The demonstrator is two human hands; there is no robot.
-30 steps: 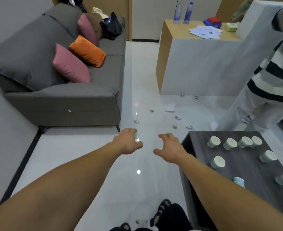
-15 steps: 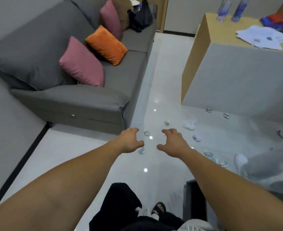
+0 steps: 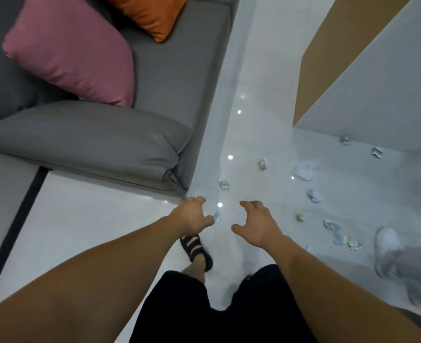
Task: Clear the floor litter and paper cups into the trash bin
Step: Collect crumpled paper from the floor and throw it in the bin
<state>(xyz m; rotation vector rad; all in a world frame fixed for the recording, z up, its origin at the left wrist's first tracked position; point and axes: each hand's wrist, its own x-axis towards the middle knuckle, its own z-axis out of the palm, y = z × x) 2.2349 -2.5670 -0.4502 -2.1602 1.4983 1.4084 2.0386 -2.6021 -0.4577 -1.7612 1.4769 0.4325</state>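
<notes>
Nearby: grey sofa left | counter right | litter scattered between

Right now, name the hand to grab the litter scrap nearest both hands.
Left, probably: the litter scrap shows beside the thumb of the left hand; the right hand, also empty, is farther off.

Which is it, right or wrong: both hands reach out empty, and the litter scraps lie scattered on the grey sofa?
Wrong: the head view shows the litter scraps on the white floor, not the grey sofa. The left hand and right hand do reach out empty.
</notes>
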